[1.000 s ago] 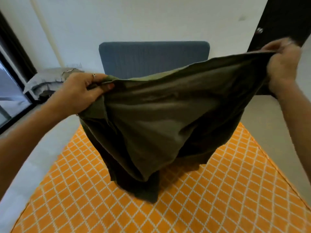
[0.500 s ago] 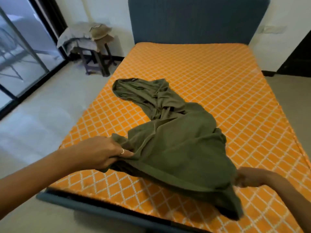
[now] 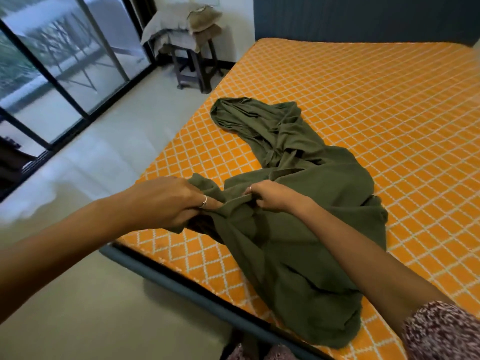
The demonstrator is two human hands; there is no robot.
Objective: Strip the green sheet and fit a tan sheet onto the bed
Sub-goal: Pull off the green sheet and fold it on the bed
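Both hands have come together since half a second ago: then they held the green sheet (image 3: 306,219) at two well-separated spots near the foot of the mattress (image 3: 376,105), the right one low and far to the right; now the right hand (image 3: 270,197) has travelled left and up and sits just beside the left hand (image 3: 171,201), with only a short bunched ridge of cloth between them. Each of them is curled round that ridge, fingers pinching the fabric, so both are clamped on the sheet and lift its near edge slightly off the mattress. A ring shows on a finger of each. A second ago the sheet hung stretched in the air between raised arms; it now lies crumpled on the bare orange mattress with its white diamond pattern, mostly on the near left part, one long wrinkled tail reaching away toward the middle and another fold draping down to the foot edge by the right forearm. A patterned sleeve (image 3: 441,333) covers the right upper arm. Beyond the mattress stands the dark blue headboard (image 3: 363,16). By the far left corner of the bed a dark stool (image 3: 194,66) carries a heap of pale tan and grey cloth (image 3: 187,24); which piece is which I cannot tell. Glass doors (image 3: 65,61) with black frames run along the left, above a pale floor (image 3: 104,157).
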